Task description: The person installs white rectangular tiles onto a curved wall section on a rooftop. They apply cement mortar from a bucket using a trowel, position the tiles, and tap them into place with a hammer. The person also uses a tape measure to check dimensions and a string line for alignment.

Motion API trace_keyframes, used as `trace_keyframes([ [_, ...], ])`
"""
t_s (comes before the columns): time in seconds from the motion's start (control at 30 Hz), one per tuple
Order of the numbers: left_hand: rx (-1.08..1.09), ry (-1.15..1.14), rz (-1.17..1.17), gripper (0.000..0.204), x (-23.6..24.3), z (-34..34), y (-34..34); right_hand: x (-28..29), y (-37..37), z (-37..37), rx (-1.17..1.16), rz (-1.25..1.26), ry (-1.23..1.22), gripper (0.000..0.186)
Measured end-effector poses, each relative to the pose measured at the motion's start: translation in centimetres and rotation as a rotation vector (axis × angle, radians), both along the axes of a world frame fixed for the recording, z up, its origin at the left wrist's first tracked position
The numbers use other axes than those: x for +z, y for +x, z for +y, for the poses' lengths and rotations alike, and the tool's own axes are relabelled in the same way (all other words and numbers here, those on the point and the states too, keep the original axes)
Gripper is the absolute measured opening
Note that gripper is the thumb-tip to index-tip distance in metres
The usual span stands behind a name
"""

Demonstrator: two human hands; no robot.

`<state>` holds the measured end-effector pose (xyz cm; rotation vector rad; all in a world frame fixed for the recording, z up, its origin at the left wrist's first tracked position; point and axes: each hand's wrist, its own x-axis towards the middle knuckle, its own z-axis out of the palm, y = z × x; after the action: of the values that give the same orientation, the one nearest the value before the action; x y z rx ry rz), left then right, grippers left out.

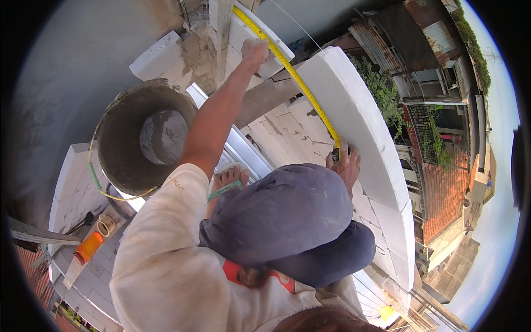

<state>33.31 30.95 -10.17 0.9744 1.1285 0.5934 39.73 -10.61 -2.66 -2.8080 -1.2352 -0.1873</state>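
Note:
A yellow measuring tape (303, 86) stretches in a line along the white blocks of the wall top. My left hand (255, 52) grips the tape near its upper part, beside a pale upright post (220, 30). My right hand (346, 169) holds the dark tape case (335, 154) against a large white block (365, 127), just beyond my bent knee. Part of the case is hidden by my fingers. My sandalled foot (225, 182) rests on pale metal planking below my left arm.
A mortar-smeared bucket (119, 141) stands at the left. Below it, an orange container (88, 247) and a cup (105, 224) sit on a board. Rough blockwork (156, 58) is at the upper left. Beyond the wall's right edge is a drop toward rusty roofs, plants and buildings.

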Motion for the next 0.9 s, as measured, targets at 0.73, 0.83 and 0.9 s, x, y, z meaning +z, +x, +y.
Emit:
trace_keyframes([
  [0.73, -0.074, 0.073, 0.063, 0.044, -1.1, -0.1, -0.2, -0.3, 0.3, -0.6, 0.002, 0.043, 0.009, 0.066],
  [0.83, -0.05, 0.11, 0.113, 0.044, -1.9, 0.6, 0.0, -0.4, 0.4, -0.6, 0.018, 0.059, 0.02, 0.067],
  [0.9, -0.029, 0.073, 0.075, 0.045, -1.6, -0.2, 0.4, -0.3, 0.5, -0.9, 0.012, 0.047, 0.016, 0.067],
])
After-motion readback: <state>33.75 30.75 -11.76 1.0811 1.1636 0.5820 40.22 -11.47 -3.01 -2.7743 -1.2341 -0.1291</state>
